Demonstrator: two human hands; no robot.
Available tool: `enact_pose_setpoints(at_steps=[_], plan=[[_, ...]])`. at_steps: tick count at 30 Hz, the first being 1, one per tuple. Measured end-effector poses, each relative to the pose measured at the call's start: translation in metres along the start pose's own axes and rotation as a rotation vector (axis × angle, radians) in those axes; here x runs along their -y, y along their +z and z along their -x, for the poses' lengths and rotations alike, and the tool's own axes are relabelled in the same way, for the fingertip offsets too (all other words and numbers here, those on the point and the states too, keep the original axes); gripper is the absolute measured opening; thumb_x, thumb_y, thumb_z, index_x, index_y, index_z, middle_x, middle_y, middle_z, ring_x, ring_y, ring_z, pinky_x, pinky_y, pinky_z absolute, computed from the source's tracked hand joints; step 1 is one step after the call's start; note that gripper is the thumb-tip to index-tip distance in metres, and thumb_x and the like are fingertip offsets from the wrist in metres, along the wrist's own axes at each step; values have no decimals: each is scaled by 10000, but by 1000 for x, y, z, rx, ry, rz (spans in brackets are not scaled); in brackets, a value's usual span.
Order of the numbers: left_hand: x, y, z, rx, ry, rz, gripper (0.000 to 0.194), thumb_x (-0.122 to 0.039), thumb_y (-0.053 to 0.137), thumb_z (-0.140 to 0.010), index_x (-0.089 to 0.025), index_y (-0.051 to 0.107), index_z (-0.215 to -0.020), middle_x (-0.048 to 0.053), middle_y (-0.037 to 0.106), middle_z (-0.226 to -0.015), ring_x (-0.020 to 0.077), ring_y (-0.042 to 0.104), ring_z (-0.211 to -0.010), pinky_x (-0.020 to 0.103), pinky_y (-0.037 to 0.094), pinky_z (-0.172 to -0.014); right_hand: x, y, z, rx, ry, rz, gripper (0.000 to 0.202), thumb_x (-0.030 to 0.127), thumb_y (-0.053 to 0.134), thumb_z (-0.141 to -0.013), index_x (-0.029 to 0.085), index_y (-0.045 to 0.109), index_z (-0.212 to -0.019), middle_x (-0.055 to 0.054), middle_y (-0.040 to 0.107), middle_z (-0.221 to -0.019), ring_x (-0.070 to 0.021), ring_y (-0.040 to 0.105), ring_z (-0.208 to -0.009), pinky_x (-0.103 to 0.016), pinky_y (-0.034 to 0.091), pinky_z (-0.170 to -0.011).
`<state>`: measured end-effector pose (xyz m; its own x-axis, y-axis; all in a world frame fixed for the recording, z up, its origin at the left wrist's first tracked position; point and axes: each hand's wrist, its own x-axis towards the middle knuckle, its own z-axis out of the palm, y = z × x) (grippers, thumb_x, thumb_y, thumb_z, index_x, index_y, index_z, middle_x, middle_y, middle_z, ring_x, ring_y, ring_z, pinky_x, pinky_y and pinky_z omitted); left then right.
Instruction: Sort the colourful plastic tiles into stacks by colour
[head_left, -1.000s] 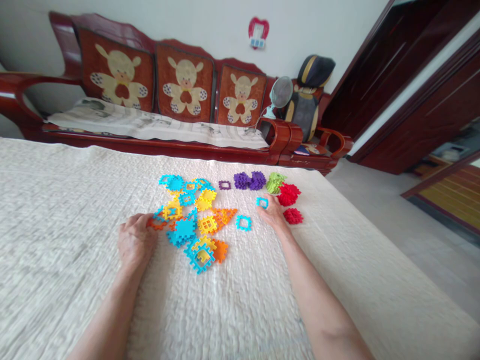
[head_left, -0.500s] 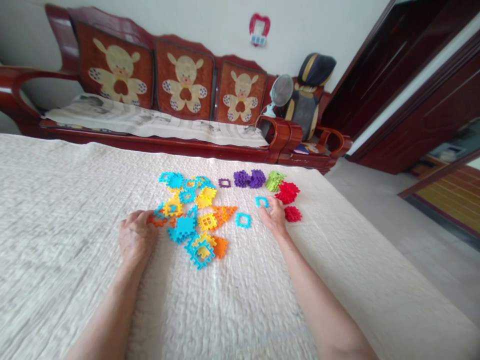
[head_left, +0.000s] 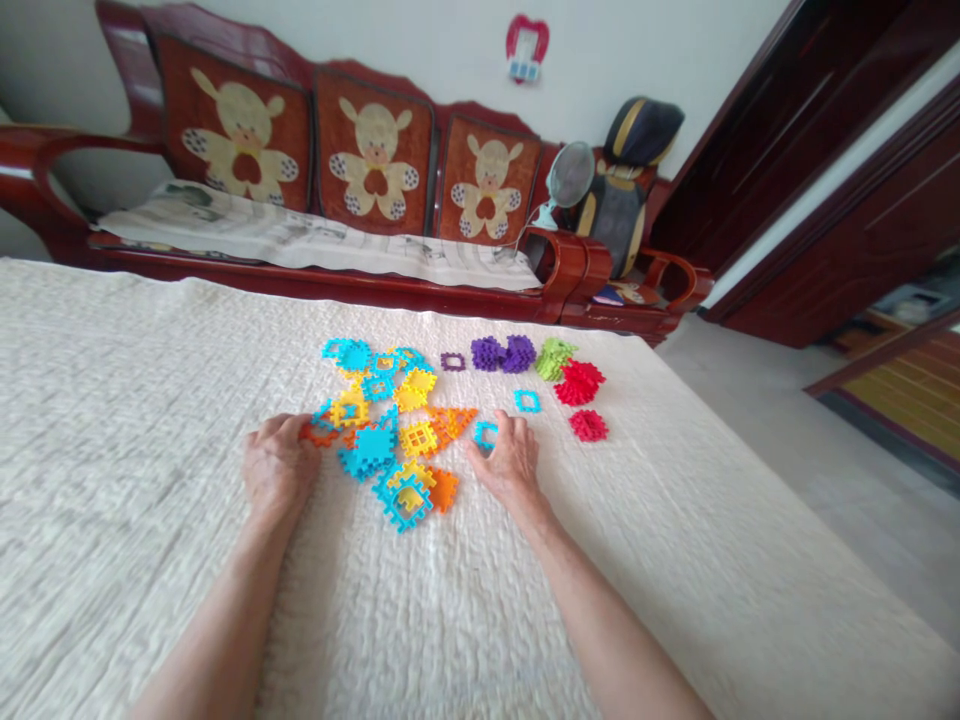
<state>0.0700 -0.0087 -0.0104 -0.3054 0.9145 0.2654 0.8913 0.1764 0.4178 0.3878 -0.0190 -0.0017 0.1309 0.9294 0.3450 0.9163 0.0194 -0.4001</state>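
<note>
Blue, yellow and orange toothed plastic pieces lie in a loose pile, among them a solid blue piece [head_left: 373, 446] and a yellow window piece [head_left: 418, 438]. At the pile's left edge rests my left hand [head_left: 281, 465], its fingers bent together against an orange piece [head_left: 321, 436]; its fingertips are partly hidden. My right hand [head_left: 510, 460] is over a blue frame piece [head_left: 485, 434], thumb and fingers apart, partly covering it. Another blue frame [head_left: 527, 401] lies flat just beyond that hand.
Along the back are a dark purple frame [head_left: 453, 362], purple pieces [head_left: 503, 353], green pieces [head_left: 555, 358] and red pieces [head_left: 580, 382]. More red pieces [head_left: 589, 425] lie nearer. A wooden sofa [head_left: 337, 285] stands behind the cloth-covered surface [head_left: 150, 400].
My right hand has let go of the farther blue frame and moved left and nearer, over the other blue frame. The view has shifted slightly; my left hand stays beside the pile.
</note>
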Motion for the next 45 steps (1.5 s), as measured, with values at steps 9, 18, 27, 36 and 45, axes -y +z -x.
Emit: enact_pose_setpoints(at_steps=[9, 18, 27, 36, 45], plan=[[0, 0, 0, 6, -27, -18, 417, -151, 434, -862, -193, 711, -1171, 106, 660, -1265, 286, 552, -1198, 419, 452, -1025, -29, -2, -10, -90, -28, -221, 517, 238, 602, -733, 197, 556, -1246, -119, 567, -1159, -280, 550, -1110, -446, 479, -994], [2, 0, -1, 1, -12, -28, 428, -151, 415, -859, -209, 715, -1158, 87, 673, -1238, 278, 560, -1178, 400, 452, -1006, -76, 0, -80, -267, 139, -212, 553, 275, 626, -676, 162, 585, -1216, -123, 517, -1148, -288, 555, -1083, -471, 461, -1018], [5, 4, -1, -26, 20, -37, 427, -152, 414, -848, -202, 716, -1145, 89, 681, -1225, 291, 576, -1161, 416, 466, -988, -91, 16, -83, -261, 66, -265, 537, 324, 647, -677, 175, 600, -1191, -116, 552, -1136, -289, 570, -1064, -463, 480, -995], [5, 2, -1, -11, 11, -38, 427, -141, 427, -845, -200, 715, -1155, 91, 678, -1238, 296, 574, -1175, 433, 477, -999, -89, 16, -83, -225, 84, -214, 563, 327, 656, -655, 157, 611, -1190, -122, 562, -1099, -312, 565, -1072, -484, 471, -1009], [5, 4, -1, -22, 4, -28, 437, -141, 427, -837, -191, 711, -1165, 99, 676, -1247, 301, 570, -1179, 434, 480, -1001, -90, 17, -84, -207, 97, -198, 558, 317, 640, -661, 167, 606, -1197, -121, 546, -1128, -307, 562, -1079, -480, 464, -1022]])
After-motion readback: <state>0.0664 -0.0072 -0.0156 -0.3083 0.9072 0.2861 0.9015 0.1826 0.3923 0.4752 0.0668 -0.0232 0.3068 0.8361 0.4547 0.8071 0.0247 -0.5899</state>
